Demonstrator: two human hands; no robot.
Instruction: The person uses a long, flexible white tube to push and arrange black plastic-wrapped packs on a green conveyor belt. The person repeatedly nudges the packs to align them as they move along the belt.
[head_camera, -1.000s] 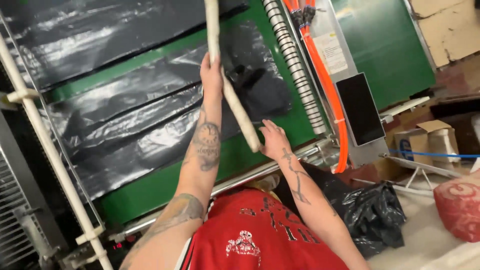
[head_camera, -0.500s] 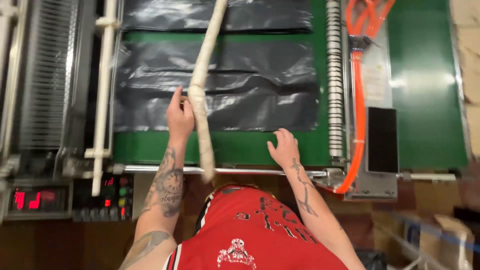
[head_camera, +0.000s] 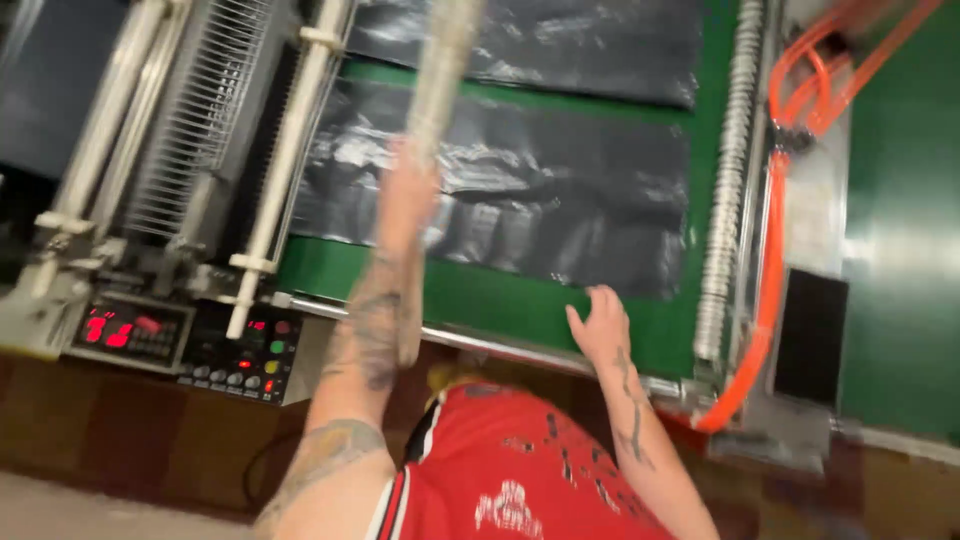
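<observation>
Our left hand (head_camera: 405, 200) clenches the long pale rod (head_camera: 440, 80) above the black plastic sheet (head_camera: 520, 200); our right hand (head_camera: 598, 322), released, rests at the sheet's near edge, not yet gripping it.

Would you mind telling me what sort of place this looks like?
Probably a factory floor making plastic bags: black plastic sheets lie on a green machine bed, beside a control panel with red lights.
</observation>
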